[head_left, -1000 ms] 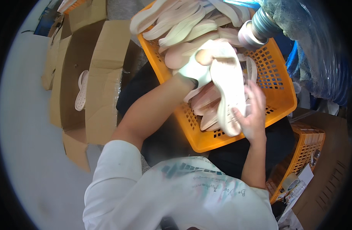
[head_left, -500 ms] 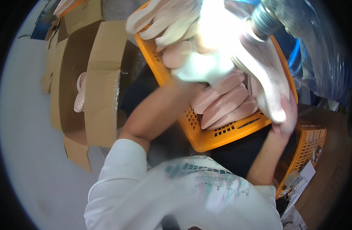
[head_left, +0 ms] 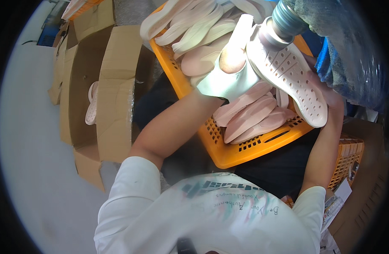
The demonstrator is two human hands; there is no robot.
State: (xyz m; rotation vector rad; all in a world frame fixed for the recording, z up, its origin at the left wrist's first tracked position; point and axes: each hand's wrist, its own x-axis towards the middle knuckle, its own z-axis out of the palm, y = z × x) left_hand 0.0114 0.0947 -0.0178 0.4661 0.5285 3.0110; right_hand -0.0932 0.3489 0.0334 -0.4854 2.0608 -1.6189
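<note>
white-gloved left hand (head_left: 232, 73) points forward, grip unclear; right hand (head_left: 329, 94) clasps pink sole (head_left: 290, 76) from behind.

White shirt (head_left: 194, 216), short sleeves (head_left: 133, 182), teal print (head_left: 218, 185), pale left glove (head_left: 222, 86), dark trousers (head_left: 283, 156).

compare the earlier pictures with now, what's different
The pale pink, hole-dotted shoe sole moved up and right, its lower end swinging right; the bare right hand followed, still holding it. The orange perforated plastic basket and brown cardboard box stayed put.
</note>
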